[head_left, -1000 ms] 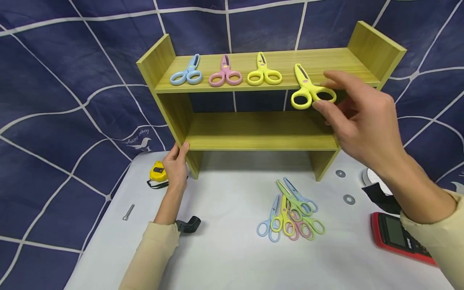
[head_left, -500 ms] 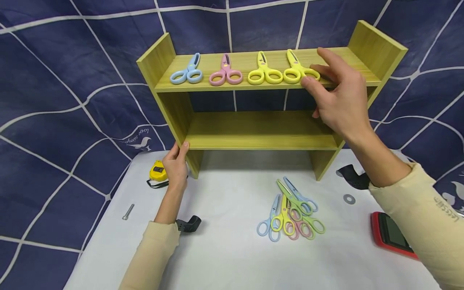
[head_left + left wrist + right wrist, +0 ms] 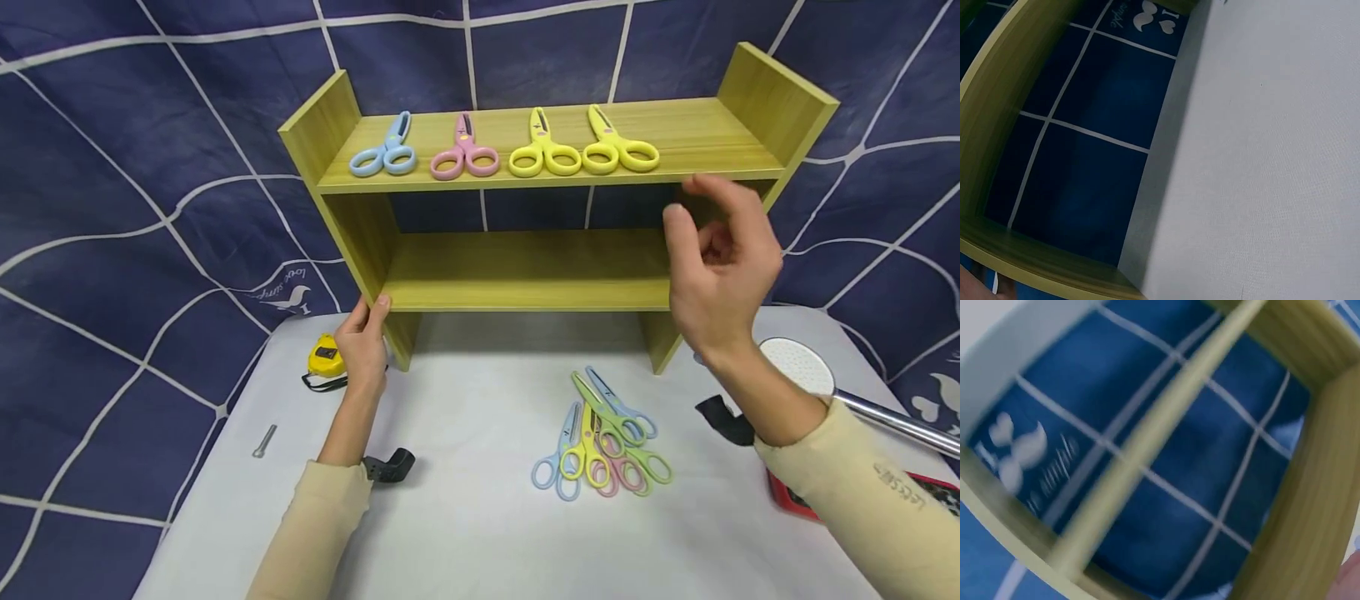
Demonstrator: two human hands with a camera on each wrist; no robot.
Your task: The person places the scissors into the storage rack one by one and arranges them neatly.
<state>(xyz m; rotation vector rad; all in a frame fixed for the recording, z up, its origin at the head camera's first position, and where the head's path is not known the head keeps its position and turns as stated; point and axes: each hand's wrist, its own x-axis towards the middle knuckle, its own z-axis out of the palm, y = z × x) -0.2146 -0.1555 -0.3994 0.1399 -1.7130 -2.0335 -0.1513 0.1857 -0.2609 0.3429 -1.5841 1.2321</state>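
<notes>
My left hand grips the lower left side panel of a wooden shelf; in the left wrist view part of the hand shows at the bottom corner. On the top board lie blue scissors, pink scissors and two yellow pairs, the inner yellow scissors and the outer yellow scissors, all with blades pointing back. My right hand, holding nothing, hovers before the shelf's right side, thumb and fingers apart. Below the shelf, several scissors are piled on the table, green scissors on top.
A yellow tape measure and a bolt lie at the left. To the right are a shower head and a red-edged device, partly behind my right arm. Dark blue cloth hangs behind and at the sides.
My right hand has set the outer yellow scissors on the top board, let go of them and moved down and right. The left hand keeps its grip on the shelf.
</notes>
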